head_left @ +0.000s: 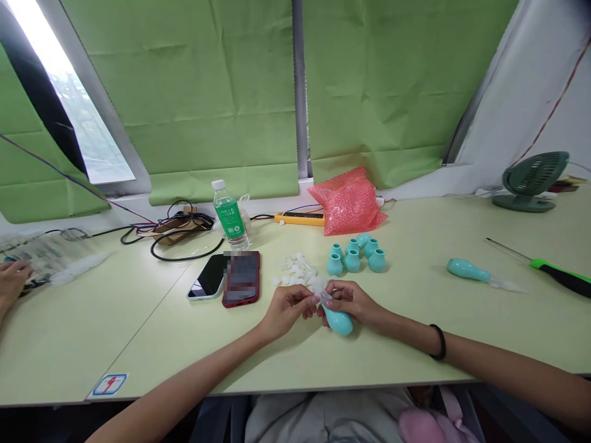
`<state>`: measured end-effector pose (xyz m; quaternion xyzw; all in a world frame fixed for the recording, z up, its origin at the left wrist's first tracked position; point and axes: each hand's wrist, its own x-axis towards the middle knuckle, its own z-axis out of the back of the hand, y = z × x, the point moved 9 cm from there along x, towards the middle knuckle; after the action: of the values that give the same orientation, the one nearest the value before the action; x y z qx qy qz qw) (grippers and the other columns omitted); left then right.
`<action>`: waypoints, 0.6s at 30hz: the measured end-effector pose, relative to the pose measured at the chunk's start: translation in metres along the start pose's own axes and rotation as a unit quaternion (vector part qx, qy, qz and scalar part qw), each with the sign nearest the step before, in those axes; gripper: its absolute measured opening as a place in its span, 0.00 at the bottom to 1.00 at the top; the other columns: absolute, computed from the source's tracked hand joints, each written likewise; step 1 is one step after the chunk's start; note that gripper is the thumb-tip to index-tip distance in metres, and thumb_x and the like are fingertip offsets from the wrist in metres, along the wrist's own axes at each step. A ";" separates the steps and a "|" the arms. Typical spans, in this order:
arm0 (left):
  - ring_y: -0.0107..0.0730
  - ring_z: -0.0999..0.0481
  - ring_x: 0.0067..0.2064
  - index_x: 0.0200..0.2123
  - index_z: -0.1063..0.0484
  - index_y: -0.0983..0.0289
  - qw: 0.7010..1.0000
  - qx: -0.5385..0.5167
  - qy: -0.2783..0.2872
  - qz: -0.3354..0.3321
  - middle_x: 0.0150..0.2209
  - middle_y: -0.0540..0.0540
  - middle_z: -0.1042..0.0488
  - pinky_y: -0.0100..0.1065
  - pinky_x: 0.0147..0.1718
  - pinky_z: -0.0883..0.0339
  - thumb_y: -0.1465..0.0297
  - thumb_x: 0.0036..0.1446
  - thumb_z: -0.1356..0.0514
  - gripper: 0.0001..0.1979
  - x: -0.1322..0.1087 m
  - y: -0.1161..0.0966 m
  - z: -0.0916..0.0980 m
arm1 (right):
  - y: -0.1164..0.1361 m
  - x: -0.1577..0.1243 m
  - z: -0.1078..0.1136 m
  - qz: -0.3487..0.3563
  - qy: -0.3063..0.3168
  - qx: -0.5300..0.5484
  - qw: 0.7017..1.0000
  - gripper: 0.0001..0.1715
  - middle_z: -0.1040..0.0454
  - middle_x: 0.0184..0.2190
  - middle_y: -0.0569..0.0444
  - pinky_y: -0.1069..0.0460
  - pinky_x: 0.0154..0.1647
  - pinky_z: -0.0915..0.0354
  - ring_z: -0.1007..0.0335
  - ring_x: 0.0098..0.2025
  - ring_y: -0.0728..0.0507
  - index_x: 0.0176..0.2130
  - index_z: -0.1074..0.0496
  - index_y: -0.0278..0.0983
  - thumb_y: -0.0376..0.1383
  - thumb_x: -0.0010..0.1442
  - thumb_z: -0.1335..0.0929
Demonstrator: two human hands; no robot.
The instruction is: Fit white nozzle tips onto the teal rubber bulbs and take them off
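Observation:
My right hand (348, 303) is wrapped round a teal bulb syringe (339, 322), its rounded end pointing down toward me. At its neck is a translucent plastic nozzle (324, 295), pinched by the closed fingers of my left hand (290, 307). Fingers partly hide the joint between bulb and nozzle, so how firmly they fit cannot be seen. Just beyond my hands lies a loose pile of small white plastic pieces (295, 269). Several open-necked teal bulbs (353, 260) stand in a cluster behind my right hand. Farther right lies another teal bulb (467, 269) with a translucent nozzle attached.
Two phones (242, 279) lie left of the pile, near a water bottle (231, 216). Pink bubble wrap (353, 203) and a yellow tool (300, 218) are behind. A screwdriver (561, 274) and fan (530, 178) are right. Another person's hand (13, 280) is far left.

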<state>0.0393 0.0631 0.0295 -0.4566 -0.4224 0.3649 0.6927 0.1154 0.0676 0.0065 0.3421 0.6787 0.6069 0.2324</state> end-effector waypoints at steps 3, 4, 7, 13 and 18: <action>0.22 0.35 0.21 0.24 0.33 0.69 1.000 0.010 0.001 -0.007 0.20 0.52 0.32 0.26 0.22 0.38 0.65 0.49 0.46 0.12 -0.001 -0.003 0.000 | 0.001 -0.001 0.002 0.006 -0.016 -0.002 1.000 0.16 0.30 0.23 0.55 0.50 0.25 0.35 0.31 0.24 0.46 0.27 0.44 0.35 0.40 0.45 0.32; 0.22 0.35 0.22 0.24 0.33 0.69 1.000 0.020 -0.002 -0.012 0.21 0.53 0.31 0.25 0.22 0.38 0.65 0.49 0.47 0.12 -0.001 -0.004 0.000 | 0.002 -0.001 0.002 0.009 -0.023 -0.007 1.000 0.16 0.30 0.23 0.55 0.50 0.26 0.35 0.31 0.24 0.46 0.27 0.44 0.35 0.40 0.45 0.32; 0.22 0.35 0.22 0.27 0.31 0.69 0.997 0.064 -0.016 -0.029 0.22 0.53 0.31 0.25 0.23 0.38 0.64 0.51 0.48 0.13 -0.002 -0.007 0.001 | 0.005 -0.002 0.004 0.024 -0.043 -0.025 0.998 0.18 0.31 0.23 0.56 0.51 0.26 0.36 0.31 0.24 0.46 0.25 0.44 0.36 0.42 0.42 0.31; 0.26 0.31 0.25 0.30 0.29 0.67 0.979 0.135 -0.124 -0.094 0.25 0.54 0.28 0.28 0.25 0.34 0.65 0.49 0.46 0.12 -0.008 -0.018 0.016 | 0.010 -0.002 0.008 0.043 -0.084 -0.035 0.995 0.22 0.31 0.24 0.55 0.50 0.28 0.36 0.31 0.25 0.46 0.25 0.45 0.36 0.45 0.38 0.30; 0.30 0.29 0.28 0.28 0.27 0.64 0.955 0.191 -0.148 -0.170 0.26 0.54 0.26 0.31 0.28 0.33 0.68 0.47 0.44 0.07 -0.013 -0.032 0.015 | 0.009 -0.004 0.008 0.043 -0.090 -0.051 0.994 0.22 0.30 0.24 0.54 0.50 0.28 0.35 0.31 0.24 0.46 0.25 0.45 0.36 0.46 0.39 0.31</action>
<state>0.0244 0.0462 0.0592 -0.1785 -0.5143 0.3794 0.7482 0.1250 0.0704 0.0140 0.4118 0.6079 0.6170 0.2832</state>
